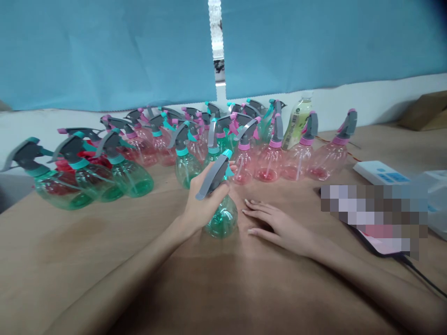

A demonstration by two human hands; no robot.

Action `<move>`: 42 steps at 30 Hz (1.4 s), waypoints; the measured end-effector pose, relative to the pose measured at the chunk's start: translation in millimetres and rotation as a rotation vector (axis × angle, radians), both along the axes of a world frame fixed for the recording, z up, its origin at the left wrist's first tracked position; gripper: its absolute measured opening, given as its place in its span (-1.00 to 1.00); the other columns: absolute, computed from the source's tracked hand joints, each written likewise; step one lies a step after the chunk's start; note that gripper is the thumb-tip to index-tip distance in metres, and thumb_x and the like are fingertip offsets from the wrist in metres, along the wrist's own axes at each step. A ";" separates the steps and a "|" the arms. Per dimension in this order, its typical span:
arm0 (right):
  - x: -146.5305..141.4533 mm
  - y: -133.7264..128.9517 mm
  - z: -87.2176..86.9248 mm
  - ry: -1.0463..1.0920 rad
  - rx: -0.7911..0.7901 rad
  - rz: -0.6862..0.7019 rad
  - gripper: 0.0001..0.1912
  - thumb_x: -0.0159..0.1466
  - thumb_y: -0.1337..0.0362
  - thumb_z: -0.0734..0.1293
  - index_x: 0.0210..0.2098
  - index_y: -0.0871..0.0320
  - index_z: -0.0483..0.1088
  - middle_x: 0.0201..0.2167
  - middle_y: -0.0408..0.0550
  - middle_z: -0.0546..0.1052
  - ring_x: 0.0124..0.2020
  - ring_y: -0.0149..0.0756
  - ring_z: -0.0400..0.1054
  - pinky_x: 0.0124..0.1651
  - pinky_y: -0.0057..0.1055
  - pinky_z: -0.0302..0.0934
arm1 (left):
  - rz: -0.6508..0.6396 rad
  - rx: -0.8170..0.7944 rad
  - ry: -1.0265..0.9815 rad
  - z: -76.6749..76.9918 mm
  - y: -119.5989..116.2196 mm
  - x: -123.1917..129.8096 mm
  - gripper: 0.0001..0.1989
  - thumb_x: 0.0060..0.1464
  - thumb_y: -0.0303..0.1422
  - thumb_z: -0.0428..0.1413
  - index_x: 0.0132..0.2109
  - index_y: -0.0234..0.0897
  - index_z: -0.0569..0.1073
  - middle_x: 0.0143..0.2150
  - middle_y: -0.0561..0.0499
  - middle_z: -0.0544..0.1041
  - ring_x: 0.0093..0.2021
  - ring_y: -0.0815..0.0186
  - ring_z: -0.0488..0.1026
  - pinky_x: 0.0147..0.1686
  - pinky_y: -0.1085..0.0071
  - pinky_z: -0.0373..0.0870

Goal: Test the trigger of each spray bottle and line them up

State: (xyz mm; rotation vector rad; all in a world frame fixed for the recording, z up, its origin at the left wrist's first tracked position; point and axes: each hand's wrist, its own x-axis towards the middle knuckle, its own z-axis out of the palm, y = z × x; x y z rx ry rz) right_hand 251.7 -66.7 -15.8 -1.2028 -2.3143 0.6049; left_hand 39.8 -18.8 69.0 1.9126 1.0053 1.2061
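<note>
My left hand (202, 197) is wrapped round the neck of a green spray bottle (222, 221) with a grey and teal trigger head. The bottle stands on the wooden table (167, 288), close in front of me. To its right my right hand (274, 225) lies low over the tabletop, fingers stretched out and holding nothing. Just behind the held bottle is another green spray bottle (187, 167). A pink spray bottle (243, 165) stands behind and to the right, one of several in a row.
Several green spray bottles (131, 177) stand at the left, with many more crowded behind. A labelled drink bottle (296, 121) is at the back. On the right lie a phone (373, 239) with a cable, a white box (379, 173) and a cardboard box (426, 111).
</note>
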 end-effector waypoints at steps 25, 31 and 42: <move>-0.2 0.1 0.9 -0.029 0.015 0.012 -0.39 0.31 -0.08 0.18 0.24 0.12 0.23 0.29 0.04 0.22 0.33 -0.10 0.03 0.31 -0.03 -0.01 | 0.036 0.060 0.093 9.3 -0.9 0.4 -0.85 0.00 -0.46 0.04 -0.25 -0.21 0.43 -0.48 0.12 0.37 -0.50 0.36 0.28 -0.30 0.33 0.32; 0.2 -0.5 0.7 0.005 0.018 0.010 -0.42 0.31 -0.06 0.20 0.23 0.05 0.23 0.29 0.01 0.23 0.32 -0.07 0.05 0.30 0.02 0.01 | 0.028 0.056 0.093 11.7 -2.3 0.3 -0.89 -0.02 -0.43 0.03 -0.29 -0.23 0.41 -0.53 0.10 0.35 -0.42 0.28 0.36 -0.35 0.33 0.31; 0.4 -1.1 0.5 0.019 0.018 0.000 -0.43 0.30 -0.05 0.22 0.23 0.01 0.23 0.28 -0.01 0.24 0.31 -0.06 0.06 0.29 0.03 0.02 | 0.006 0.061 0.093 12.0 -1.5 -0.5 -0.90 -0.03 -0.43 0.02 -0.32 -0.25 0.42 -0.38 0.04 0.45 -0.41 0.32 0.34 -0.42 0.38 0.26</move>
